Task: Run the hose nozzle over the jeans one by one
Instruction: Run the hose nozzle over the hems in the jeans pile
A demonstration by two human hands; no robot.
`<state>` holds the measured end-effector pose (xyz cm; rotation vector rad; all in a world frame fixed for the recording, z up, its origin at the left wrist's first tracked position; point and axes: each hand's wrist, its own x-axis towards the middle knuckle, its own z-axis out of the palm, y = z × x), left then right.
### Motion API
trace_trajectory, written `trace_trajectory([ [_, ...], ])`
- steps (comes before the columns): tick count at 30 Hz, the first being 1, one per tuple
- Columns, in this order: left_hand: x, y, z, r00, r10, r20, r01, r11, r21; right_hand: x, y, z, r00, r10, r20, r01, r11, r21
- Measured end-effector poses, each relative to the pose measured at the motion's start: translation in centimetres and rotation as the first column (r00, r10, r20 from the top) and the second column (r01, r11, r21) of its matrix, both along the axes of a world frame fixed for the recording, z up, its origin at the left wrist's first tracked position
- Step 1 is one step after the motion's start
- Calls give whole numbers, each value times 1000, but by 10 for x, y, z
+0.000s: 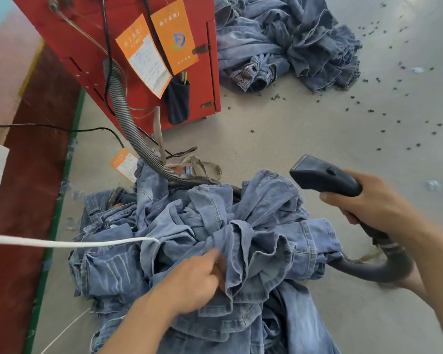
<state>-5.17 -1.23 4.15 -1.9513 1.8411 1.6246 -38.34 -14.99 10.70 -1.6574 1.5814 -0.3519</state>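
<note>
Two orange paper tags (155, 51) are being shown hanging on the red metal cabinet (87, 34) in the head view; white characters are printed along their tops and a blue-and-green round logo on the right one, but the writing is too small to be read. A third orange tag (124, 164) is lying on the grey floor (279, 139) beside the near heap of crumpled blue denim jeans (215, 238). The heap is being gripped by the left hand (192, 282), its fingers curled into a fold near the middle. The dark grey plastic hose nozzle (322, 177) is being held by the right hand (368, 203), fingers wrapped round its handle, raised just right of the heap and apart from the cloth. A ribbed grey hose (128, 129) is being led from the cabinet across the jeans. A second denim pile (287, 42) is lying further off.
</note>
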Motion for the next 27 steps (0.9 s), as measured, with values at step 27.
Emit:
trace_trajectory([
  [27,-39,-72,-63,724,-630,281,683,710,-170,-21,-1,-32,992,-73,-104,77,996,35],
])
